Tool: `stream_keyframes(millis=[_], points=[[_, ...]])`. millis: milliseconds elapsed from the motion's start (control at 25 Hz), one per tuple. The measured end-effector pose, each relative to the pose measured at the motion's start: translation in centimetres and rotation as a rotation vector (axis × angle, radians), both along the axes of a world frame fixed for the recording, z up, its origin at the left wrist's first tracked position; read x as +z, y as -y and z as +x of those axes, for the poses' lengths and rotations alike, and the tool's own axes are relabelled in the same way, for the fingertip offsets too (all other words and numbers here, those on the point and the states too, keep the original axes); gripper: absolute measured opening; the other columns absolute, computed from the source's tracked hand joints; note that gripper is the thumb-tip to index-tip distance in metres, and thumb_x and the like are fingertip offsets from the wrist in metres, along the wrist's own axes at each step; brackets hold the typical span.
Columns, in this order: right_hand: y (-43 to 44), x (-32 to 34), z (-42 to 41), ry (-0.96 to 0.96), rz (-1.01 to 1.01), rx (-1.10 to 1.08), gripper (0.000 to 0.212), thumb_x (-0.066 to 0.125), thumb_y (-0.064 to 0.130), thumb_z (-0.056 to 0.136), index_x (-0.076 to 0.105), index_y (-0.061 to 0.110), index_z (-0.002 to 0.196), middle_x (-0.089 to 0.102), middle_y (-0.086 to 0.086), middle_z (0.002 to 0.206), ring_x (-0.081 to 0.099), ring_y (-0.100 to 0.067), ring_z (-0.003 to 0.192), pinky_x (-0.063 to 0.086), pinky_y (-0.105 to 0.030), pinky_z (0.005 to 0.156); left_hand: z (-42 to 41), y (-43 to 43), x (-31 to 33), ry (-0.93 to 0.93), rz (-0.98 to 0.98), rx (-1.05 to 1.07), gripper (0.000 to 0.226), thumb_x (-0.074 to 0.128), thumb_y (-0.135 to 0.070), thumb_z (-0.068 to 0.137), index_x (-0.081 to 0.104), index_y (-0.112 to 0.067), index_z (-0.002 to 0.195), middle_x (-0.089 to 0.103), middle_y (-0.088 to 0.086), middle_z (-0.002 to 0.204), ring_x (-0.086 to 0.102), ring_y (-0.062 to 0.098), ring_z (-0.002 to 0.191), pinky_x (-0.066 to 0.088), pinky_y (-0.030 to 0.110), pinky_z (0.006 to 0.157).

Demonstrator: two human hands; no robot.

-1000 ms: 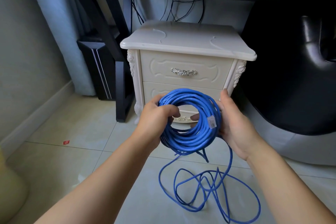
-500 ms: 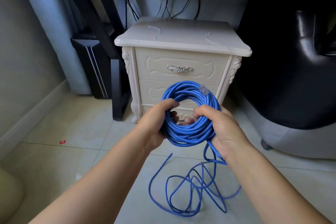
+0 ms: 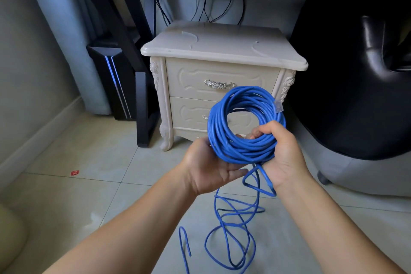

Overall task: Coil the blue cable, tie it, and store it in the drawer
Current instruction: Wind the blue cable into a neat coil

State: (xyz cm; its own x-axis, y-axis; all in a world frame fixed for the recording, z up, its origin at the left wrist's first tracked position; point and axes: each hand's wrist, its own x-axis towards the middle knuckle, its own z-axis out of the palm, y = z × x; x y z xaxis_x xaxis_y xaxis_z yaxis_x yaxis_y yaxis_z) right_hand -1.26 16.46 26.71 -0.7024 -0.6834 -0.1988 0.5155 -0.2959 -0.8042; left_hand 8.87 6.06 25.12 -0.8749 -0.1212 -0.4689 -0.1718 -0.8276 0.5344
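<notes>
A thick coil of blue cable [image 3: 222,122] stands upright in front of a cream nightstand [image 3: 222,51]. My right hand [image 3: 282,155] is shut around the coil's lower right part. My left hand [image 3: 206,164] lies palm up under the coil's lower left, fingers spread, touching it. A clear plug [image 3: 278,105] sticks out at the coil's upper right. The loose tail of the cable [image 3: 229,236] hangs from below the coil and lies in loops on the tiled floor. Both nightstand drawers are closed; the top drawer [image 3: 189,80] has a silver handle [image 3: 219,84].
A black desk leg [image 3: 142,109] and a dark computer tower [image 3: 111,78] stand left of the nightstand. A black chair [image 3: 355,95] fills the right side. Black wires [image 3: 209,6] hang behind the nightstand. A small red scrap [image 3: 75,172] lies on the floor.
My left hand has let go of the coil's left side and opened under it. My right hand has shifted lower on the coil and holds it. The coil has moved right.
</notes>
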Motion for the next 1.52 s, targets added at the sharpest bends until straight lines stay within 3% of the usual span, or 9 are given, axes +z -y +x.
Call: stream_keyframes(millis=[120,280,400,600,800,920,1160,1360,1520], points=[[0.0,0.0,0.3,0.006,-0.028,0.027,0.015,0.057,0.006,0.069,0.043,0.009,0.065,0.044,-0.011,0.065,0.051,-0.028,0.069,0.05,-0.046,0.08,-0.3,0.5,0.5,-0.128,0.277,0.131,0.037,0.041,-0.021,0.091,0.066,0.004,0.103,0.066,0.021,0.115,0.064,0.034,0.108,0.048,0.046,0.099],[-0.6,0.8,0.3,0.004,-0.02,0.001,0.024,0.047,0.004,0.085,0.043,0.01,0.061,0.047,-0.006,0.056,0.058,-0.021,0.055,0.055,-0.042,0.079,-0.3,-0.4,-0.4,0.107,-0.068,-0.007,0.032,0.045,-0.026,0.096,0.067,-0.004,0.093,0.067,0.011,0.091,0.065,0.025,0.083,0.054,0.038,0.087],[-0.6,1.3,0.5,0.073,-0.037,0.008,0.026,0.044,0.009,0.086,0.042,0.011,0.061,0.046,-0.004,0.055,0.052,-0.019,0.053,0.048,-0.039,0.073,-0.3,-1.7,-0.8,0.141,-0.301,-0.161,0.032,0.046,-0.029,0.097,0.073,-0.017,0.085,0.071,-0.001,0.083,0.058,0.016,0.085,0.044,0.025,0.072],[-0.2,1.4,1.3,0.079,-0.08,0.007,0.023,0.043,0.009,0.086,0.04,0.011,0.063,0.044,-0.005,0.056,0.054,-0.019,0.054,0.053,-0.033,0.063,-0.9,-2.8,-0.6,0.223,-0.181,-0.069,0.027,0.05,-0.021,0.094,0.062,-0.025,0.07,0.061,-0.012,0.066,0.051,0.005,0.068,0.026,0.02,0.059],[-0.8,0.8,-0.8,0.016,-0.038,-0.379,0.006,0.05,0.002,0.085,0.052,0.008,0.084,0.05,0.0,0.057,0.059,-0.015,0.05,0.054,-0.027,0.055,-0.3,-1.2,-0.1,0.181,-0.115,0.21,0.01,0.057,-0.02,0.09,0.064,-0.02,0.084,0.074,-0.006,0.09,0.065,0.005,0.082,0.039,0.022,0.074],[-1.9,0.1,-2.4,-0.104,0.096,-0.498,0.028,0.056,0.0,0.081,0.058,0.013,0.105,0.053,-0.001,0.072,0.061,-0.015,0.055,0.054,-0.03,0.059,0.3,-0.1,0.6,0.053,-0.204,0.279,0.013,0.053,-0.015,0.094,0.066,-0.016,0.094,0.074,-0.002,0.111,0.065,0.01,0.108,0.042,0.027,0.096],[-1.1,-0.6,-1.8,-0.358,0.415,-0.167,0.032,0.061,0.002,0.066,0.061,0.008,0.098,0.054,-0.011,0.071,0.055,-0.02,0.051,0.048,-0.029,0.052,0.5,1.1,1.8,-0.124,-0.761,0.324,0.019,0.056,-0.017,0.096,0.074,-0.022,0.093,0.072,-0.02,0.107,0.051,0.0,0.127,0.035,0.025,0.106],[-0.7,-1.0,0.7,-0.277,0.486,0.242,0.023,0.054,-0.009,0.076,0.061,0.005,0.092,0.043,-0.009,0.056,0.046,-0.022,0.042,0.048,-0.037,0.057,0.4,1.4,1.3,-0.152,-1.162,0.074,0.019,0.057,-0.03,0.097,0.073,-0.023,0.106,0.068,-0.012,0.111,0.058,-0.008,0.104,0.04,0.004,0.091],[-0.6,-1.5,1.1,-0.152,0.407,0.39,0.014,0.052,-0.01,0.081,0.053,0.004,0.082,0.042,-0.01,0.054,0.044,-0.021,0.039,0.046,-0.033,0.052,1.4,3.3,0.4,0.01,-1.096,-0.171,0.037,0.076,-0.047,0.08,0.073,-0.021,0.107,0.074,0.003,0.109,0.068,0.015,0.101,0.049,0.032,0.102]])
